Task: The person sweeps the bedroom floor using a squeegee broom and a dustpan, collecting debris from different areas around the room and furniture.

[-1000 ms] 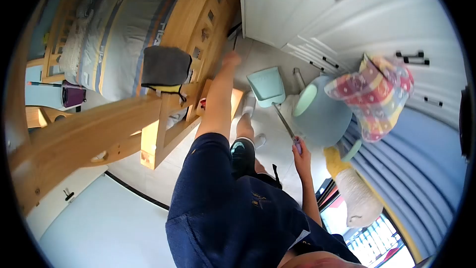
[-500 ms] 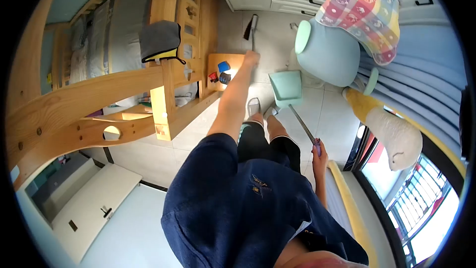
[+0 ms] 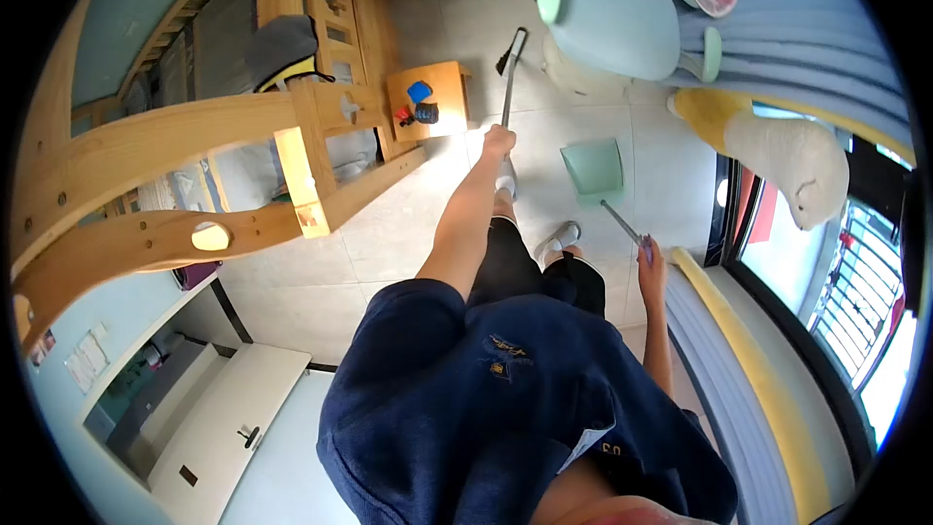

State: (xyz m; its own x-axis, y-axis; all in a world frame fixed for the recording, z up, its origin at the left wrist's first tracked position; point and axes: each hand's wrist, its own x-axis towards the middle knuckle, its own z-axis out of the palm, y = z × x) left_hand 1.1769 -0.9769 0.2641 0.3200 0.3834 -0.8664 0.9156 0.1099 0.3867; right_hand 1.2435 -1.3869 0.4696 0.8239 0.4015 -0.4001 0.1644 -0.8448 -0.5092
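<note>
My left hand (image 3: 499, 141) is closed round the handle of a broom (image 3: 508, 87), ahead of my body. The broom's dark head (image 3: 509, 53) is on the floor beyond the hand, between the wooden step and the chair. My right hand (image 3: 651, 258), lower and to the right, grips the thin handle of a pale green dustpan (image 3: 592, 167). The dustpan is near the floor, ahead of my right foot, with its open side facing away from me. No debris can be made out in it.
A wooden bunk bed (image 3: 165, 131) is at left, and a small wooden step (image 3: 442, 97) holds blue, black and red items. A blue chair (image 3: 617, 24) stands at upper right, near a plush toy (image 3: 777, 151) and blue curtains (image 3: 807, 49). A white cabinet (image 3: 228, 408) is at lower left.
The view has shifted, showing more floor. The broom has come into fuller view in my left hand. The dustpan, in my right hand, now lies farther right of the step.
</note>
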